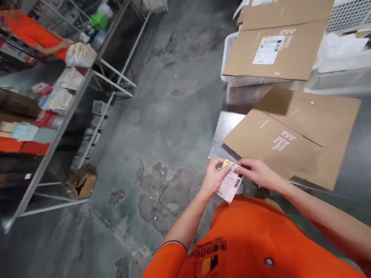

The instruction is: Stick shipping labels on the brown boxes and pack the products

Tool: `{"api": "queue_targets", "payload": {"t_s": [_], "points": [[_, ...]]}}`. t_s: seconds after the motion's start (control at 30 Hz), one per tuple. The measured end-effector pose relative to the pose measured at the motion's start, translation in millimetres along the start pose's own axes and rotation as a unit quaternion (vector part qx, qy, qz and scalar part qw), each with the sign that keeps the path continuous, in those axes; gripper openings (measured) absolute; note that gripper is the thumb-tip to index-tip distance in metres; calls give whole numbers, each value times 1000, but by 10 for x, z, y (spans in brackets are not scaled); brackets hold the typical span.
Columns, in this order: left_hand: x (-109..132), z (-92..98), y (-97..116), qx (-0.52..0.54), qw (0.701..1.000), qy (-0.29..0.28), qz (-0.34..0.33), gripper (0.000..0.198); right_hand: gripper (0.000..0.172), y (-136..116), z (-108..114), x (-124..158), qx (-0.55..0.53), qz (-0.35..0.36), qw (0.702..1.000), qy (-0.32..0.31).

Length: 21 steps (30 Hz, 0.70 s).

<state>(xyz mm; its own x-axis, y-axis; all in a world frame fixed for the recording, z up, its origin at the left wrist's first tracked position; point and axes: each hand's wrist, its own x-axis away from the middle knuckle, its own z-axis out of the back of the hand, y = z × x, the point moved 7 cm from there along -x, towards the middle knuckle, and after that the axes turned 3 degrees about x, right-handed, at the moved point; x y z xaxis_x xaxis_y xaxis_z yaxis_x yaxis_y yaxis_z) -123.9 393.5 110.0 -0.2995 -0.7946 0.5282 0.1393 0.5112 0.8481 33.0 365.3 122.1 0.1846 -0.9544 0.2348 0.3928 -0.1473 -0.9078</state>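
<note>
Gripping a white barcoded shipping label at 5 o'clock between both hands: left hand pinching one side, right hand closed on the other. Flattened kraft carton with white print, just beside the right hand, lying on a steel counter at 3 o'clock. Second flattened carton resting on a white plastic crate at 2 o'clock. Concrete floor filling the middle of the view. Metal shelving holding packets at 9 o'clock. Co-worker in an orange shirt at 10 o'clock, one hand reaching to a white bag.
</note>
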Motion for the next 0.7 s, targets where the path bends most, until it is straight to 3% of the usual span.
{"api": "queue_targets", "payload": {"t_s": [0.1, 0.23, 0.33, 0.43, 0.5, 0.57, 0.63, 0.7], "points": [[-69, -61, -82, 12, 997, -68, 19, 53, 39, 84, -164, 76, -65, -64, 996, 12], [-300, -209, -305, -63, 991, -115, 37, 35, 33, 323, -119, 208, -18, -98, 991, 92], [-580, -361, -393, -132, 984, -123, 8, 38, 31, 554, 81, 237, 60, -121, 979, 151], [-879, -427, -475, -154, 979, -131, 23, 36, 30, 807, 527, 157, 136, -153, 948, 243], [-1012, -356, -577, -141, 978, -138, 71, 30, 30, 951, 878, 70, 223, -186, 912, 289], [-1036, -187, -695, -131, 974, -145, 114, 29, 39, 1064, 1152, -27, 310, -215, 879, 292], [-957, 46, -804, -134, 970, -149, 138, 29, 57, 1146, 1309, -87, 367, -239, 853, 282], [-843, 268, -865, -125, 970, -148, 144, 31, 71, 1171, 1326, -111, 385, -247, 838, 297]]}}
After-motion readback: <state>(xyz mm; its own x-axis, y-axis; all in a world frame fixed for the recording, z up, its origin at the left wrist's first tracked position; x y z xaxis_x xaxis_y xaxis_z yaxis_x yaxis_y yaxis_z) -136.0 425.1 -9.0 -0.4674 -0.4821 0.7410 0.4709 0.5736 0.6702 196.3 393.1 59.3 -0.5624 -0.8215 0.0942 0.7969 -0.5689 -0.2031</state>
